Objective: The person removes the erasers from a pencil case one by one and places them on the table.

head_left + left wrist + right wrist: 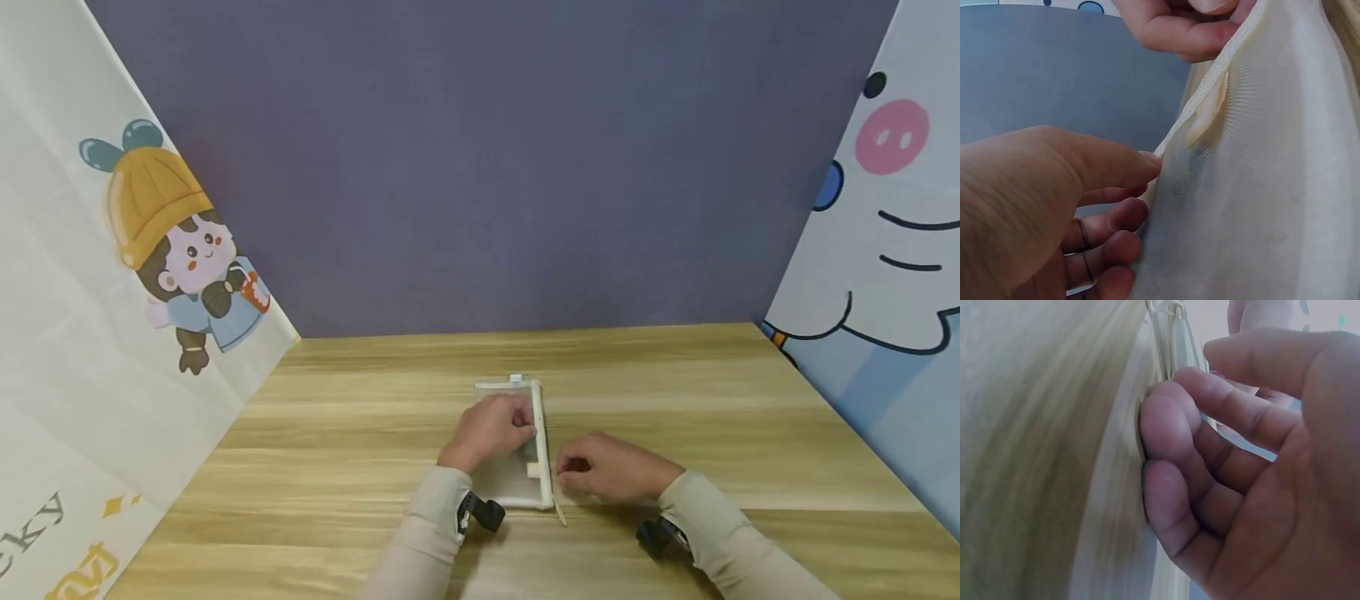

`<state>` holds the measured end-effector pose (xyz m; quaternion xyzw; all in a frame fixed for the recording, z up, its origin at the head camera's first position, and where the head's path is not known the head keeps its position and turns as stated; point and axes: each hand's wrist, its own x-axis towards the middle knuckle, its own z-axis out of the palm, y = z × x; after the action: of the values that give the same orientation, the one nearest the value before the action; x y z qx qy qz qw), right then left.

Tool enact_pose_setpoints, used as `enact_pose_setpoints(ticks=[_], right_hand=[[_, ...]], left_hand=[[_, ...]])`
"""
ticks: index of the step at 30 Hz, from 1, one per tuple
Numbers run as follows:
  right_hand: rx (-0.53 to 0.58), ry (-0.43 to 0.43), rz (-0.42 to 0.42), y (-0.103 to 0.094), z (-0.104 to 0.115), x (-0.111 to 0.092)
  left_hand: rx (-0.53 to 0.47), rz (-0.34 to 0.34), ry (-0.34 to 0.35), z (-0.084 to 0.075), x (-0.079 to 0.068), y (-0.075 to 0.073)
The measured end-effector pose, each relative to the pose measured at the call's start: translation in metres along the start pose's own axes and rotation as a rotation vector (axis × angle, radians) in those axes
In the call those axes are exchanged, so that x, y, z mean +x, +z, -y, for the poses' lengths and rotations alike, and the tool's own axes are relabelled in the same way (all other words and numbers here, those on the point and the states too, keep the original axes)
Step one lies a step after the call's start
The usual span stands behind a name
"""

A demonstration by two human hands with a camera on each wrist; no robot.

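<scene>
A see-through mesh zipper pouch (506, 492) with cream edging lies on the wooden table. My left hand (491, 429) is over it; in the left wrist view the thumb (1129, 165) and forefinger pinch its cream edge. Beside that edge, a cream tab (1210, 112) shows against the mesh. To the right of the pouch, my right hand (615, 467) rests low by the table, fingers loosely curled, with a gap between thumb and forefinger. A narrow zipper pull (560, 510) sticks out at the pouch's near right corner, just below the right hand's fingertips.
Wooden tabletop (337, 433) spreads around the pouch. A grey-purple panel (480, 167) stands behind it. White panels with cartoon prints, a child in a yellow hat (157, 200) and a pink-nosed figure (892, 137), flank the table. A small white tag (516, 377) projects from the pouch's far edge.
</scene>
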<state>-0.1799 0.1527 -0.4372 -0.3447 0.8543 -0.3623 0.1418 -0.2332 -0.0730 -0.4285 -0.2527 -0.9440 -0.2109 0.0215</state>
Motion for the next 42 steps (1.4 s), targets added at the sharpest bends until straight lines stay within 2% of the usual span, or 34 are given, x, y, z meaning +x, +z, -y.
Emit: enact_pose_setpoints(ticks=[6, 12, 18, 25, 42], right_hand=[[0.008, 0.016, -0.011, -0.003, -0.002, -0.002], [-0.011, 0.003, -0.007, -0.004, -0.006, -0.001], [-0.015, 0.008, -0.016, -0.004, -0.008, -0.001], [-0.013, 0.012, -0.012, -0.002, -0.008, 0.0], [-0.016, 0.006, -0.028, 0.001, -0.005, 0.001]], left_hand=[[0.016, 0.0, 0.01, -0.003, 0.003, 0.001], [0.024, 0.011, -0.026, -0.005, 0.001, 0.004], [0.014, -0.028, -0.038, -0.008, 0.0, 0.007], [0.013, -0.036, -0.053, -0.008, -0.002, 0.012], [0.071, -0.079, -0.081, -0.011, -0.003, 0.017]])
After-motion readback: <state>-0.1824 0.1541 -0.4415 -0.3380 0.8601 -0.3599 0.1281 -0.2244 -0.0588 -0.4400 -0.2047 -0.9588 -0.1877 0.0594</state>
